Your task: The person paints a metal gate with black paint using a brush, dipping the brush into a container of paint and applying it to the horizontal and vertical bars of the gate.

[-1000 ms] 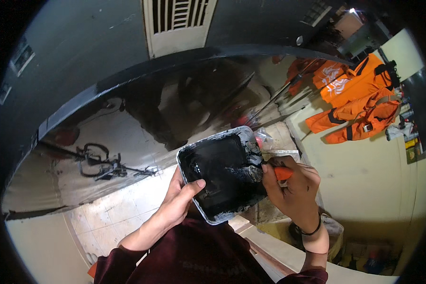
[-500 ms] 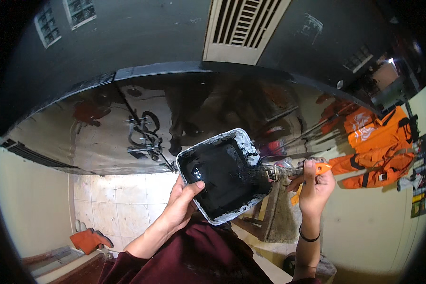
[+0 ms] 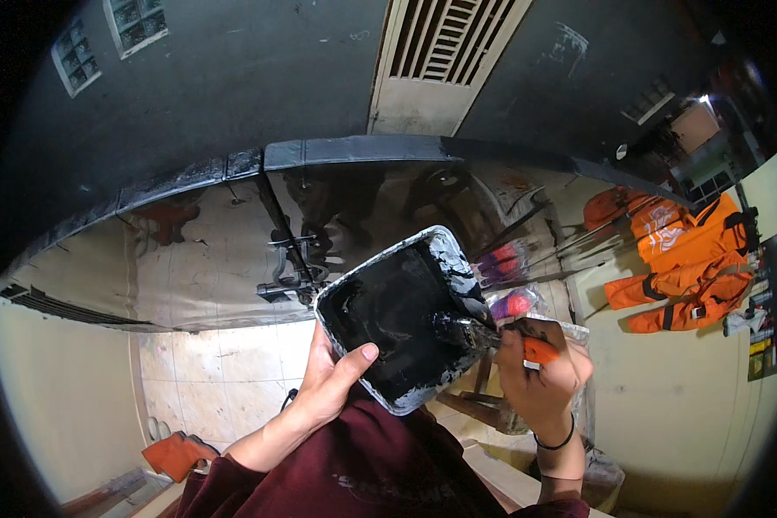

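A square plastic tub (image 3: pixel 457 259), its pale rim smeared with dried paint, holds glossy black paint (image 3: pixel 384 324). My left hand (image 3: pixel 330 380) grips the tub's near-left side, thumb over the rim and the fingers hidden beneath. In my right hand (image 3: pixel 544 375) is a paintbrush (image 3: pixel 475 333) with an orange handle, the fingers closed around it. The brush reaches over the tub's right rim, and its dark, wet bristles touch the paint. Just beyond the tub stands a shiny dark metal gate (image 3: pixel 207 268) with a bolt latch (image 3: pixel 289 281).
Dark paint coats the gate's top edge (image 3: pixel 363 150). Orange workwear (image 3: pixel 682 259) hangs on the right wall. A wooden stool (image 3: pixel 479 410) stands below the tub's right side. Orange boots (image 3: pixel 179 455) rest on the tiled floor (image 3: pixel 207 363) at lower left.
My right hand has moved left and slightly down, bringing the brush farther into the tub. My left hand still holds the tub. The whole view has shifted slightly.
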`<state>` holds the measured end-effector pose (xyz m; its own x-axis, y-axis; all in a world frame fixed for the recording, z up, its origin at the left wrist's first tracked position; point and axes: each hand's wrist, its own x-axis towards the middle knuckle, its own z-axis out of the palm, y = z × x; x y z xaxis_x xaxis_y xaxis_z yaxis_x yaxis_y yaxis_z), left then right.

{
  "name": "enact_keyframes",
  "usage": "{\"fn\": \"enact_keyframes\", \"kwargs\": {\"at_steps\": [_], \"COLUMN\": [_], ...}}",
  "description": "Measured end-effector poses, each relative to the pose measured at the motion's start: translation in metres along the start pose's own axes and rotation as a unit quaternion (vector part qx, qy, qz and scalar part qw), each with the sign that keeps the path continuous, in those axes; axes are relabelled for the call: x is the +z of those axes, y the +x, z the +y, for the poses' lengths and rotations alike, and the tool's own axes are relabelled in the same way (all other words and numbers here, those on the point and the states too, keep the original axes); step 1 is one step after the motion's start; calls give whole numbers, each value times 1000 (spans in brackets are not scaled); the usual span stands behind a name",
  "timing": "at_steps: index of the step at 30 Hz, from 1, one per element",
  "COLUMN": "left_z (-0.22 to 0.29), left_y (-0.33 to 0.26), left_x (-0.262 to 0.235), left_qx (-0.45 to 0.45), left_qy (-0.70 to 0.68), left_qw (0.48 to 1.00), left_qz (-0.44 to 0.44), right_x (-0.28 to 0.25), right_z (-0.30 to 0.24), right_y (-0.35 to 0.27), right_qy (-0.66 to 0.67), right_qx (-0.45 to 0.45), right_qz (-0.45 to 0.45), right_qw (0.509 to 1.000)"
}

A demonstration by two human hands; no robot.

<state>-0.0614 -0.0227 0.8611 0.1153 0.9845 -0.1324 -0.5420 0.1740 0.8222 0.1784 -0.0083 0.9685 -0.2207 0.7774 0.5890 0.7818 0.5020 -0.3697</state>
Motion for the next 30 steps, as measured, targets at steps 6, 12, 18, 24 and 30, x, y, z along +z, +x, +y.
{"fn": "enact_keyframes", "kwargs": {"at_steps": [6, 12, 18, 24, 30], "left_z": [13, 20, 27, 20, 15], "left_y": [5, 3, 0, -4, -13], "left_x": [-24, -43, -42, -47, -38], "left_qx": [8, 2, -67, -134, -153], "left_qy": [13, 33, -59, -107, -138], "left_qw": [999, 999, 996, 985, 978], "left_qz": [-29, -36, -19, 6, 26], "right_x": [15, 25, 21, 23, 18], "right_z": [-20, -38, -43, -35, -21], "right_y": [3, 1, -30, -61, -60], "right_qy": [-18, -33, -42, -22, 276], "right_qx": [39, 87, 36, 45, 319], "right_qz": [14, 43, 59, 72, 164], "right_qw": [999, 995, 997, 996, 892]}}
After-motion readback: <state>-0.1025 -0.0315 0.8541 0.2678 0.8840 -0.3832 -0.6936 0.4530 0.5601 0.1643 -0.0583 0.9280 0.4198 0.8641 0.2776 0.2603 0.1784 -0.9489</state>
